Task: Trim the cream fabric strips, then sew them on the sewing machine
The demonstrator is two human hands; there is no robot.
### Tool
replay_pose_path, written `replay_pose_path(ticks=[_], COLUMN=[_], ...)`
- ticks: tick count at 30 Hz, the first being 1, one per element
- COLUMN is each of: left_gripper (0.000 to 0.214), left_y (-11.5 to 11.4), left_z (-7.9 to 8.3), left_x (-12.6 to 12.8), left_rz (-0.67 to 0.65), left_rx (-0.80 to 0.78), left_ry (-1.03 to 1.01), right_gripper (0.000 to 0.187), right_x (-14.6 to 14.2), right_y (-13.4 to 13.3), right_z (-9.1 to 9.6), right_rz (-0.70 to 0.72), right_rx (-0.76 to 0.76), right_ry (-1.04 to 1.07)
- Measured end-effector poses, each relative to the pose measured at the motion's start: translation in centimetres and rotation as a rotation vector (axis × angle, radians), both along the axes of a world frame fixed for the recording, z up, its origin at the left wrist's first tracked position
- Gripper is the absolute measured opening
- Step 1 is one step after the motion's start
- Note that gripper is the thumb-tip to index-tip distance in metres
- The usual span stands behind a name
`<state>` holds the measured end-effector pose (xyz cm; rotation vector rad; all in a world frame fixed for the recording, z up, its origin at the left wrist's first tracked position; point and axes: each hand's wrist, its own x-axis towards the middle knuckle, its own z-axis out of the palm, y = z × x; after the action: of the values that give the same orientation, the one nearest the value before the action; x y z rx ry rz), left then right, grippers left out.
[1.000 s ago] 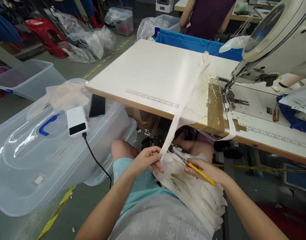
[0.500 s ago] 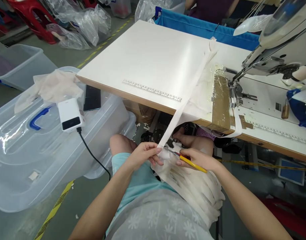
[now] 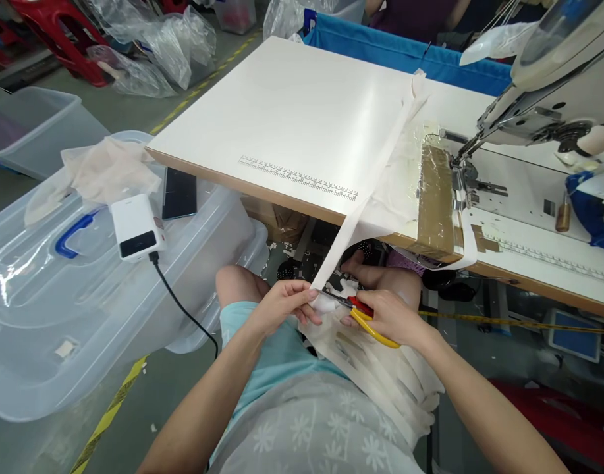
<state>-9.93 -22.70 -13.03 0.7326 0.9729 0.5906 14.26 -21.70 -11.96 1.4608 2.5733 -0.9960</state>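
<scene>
My left hand [image 3: 289,304] pinches the lower end of a pale fabric strip [image 3: 351,227], which runs down from the white table over its front edge. In my right hand [image 3: 385,313] is a pair of thread snips [image 3: 375,331] with yellow and red handles. Their dark blades point left and reach the strip right beside my left fingertips. Whether the blades have cut into the cloth I cannot tell. Below both hands, a bunched heap of cream fabric [image 3: 381,375] lies over my lap.
A sewing machine [image 3: 543,112] stands on the right of the white table [image 3: 292,99]. To the left, a clear plastic bin [image 3: 203,243] carries a power bank [image 3: 136,227], a phone [image 3: 180,193] and sheer cloth [image 3: 111,171]. Behind the table hangs a blue fabric bin [image 3: 371,49]; a person sits beyond it.
The snips have turned in my right hand, so their handles show more widely spread and the blades sit slightly further over the strip. My left hand keeps its hold.
</scene>
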Motion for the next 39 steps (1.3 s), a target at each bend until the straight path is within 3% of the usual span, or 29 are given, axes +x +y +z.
replay_pose_path(ticks=[14, 19, 22, 26, 28, 30, 32, 35, 37, 39], left_gripper=[0.046, 0.044, 0.044, 0.044, 0.043, 0.038, 0.035, 0.044, 0.047, 0.044], left_y=[0.0, 0.2, 1.3, 4.3, 5.8, 6.7, 6.9, 5.8, 4.5, 2.9], left_z=[-0.2, -0.6, -0.8, -0.2, 0.1, 0.1, -0.3, -2.3, -4.1, -5.9], left_x=[0.1, -0.5, -1.3, -1.1, -0.1, 1.3, 2.8, 3.4, 2.1, -0.6], left_rz=[-0.036, -0.090, -0.105, 0.071, 0.107, 0.107, 0.132, 0.258, 0.317, 0.329], left_rx=[-0.003, 0.036, 0.238, 0.708, 0.869, 0.924, 0.846, 0.602, 0.434, 0.290], left_ry=[-0.005, 0.070, 0.337, 0.777, 0.773, 0.652, 0.491, 0.298, 0.365, 0.566], right_gripper=[0.059, 0.061, 0.058, 0.053, 0.052, 0.051, 0.049, 0.047, 0.047, 0.046], right_x=[-1.0, -0.8, 0.0, 0.8, 1.0, 1.1, 1.2, 1.6, 2.1, 2.5], right_y=[0.5, 0.6, -0.4, -2.5, -3.6, -4.4, -5.1, -5.8, -6.2, -6.5], right_z=[0.3, -0.4, -0.6, -0.4, -0.3, -0.3, -0.5, -0.9, -1.1, -1.3], right_rz=[0.040, -0.016, -0.080, -0.153, -0.192, -0.227, -0.255, -0.298, -0.327, -0.346], right_rx=[0.103, 0.079, 0.066, 0.038, 0.027, 0.032, 0.032, 0.025, 0.020, 0.007], right_ry=[-0.077, -0.026, 0.023, 0.114, 0.148, 0.175, 0.204, 0.237, 0.241, 0.240])
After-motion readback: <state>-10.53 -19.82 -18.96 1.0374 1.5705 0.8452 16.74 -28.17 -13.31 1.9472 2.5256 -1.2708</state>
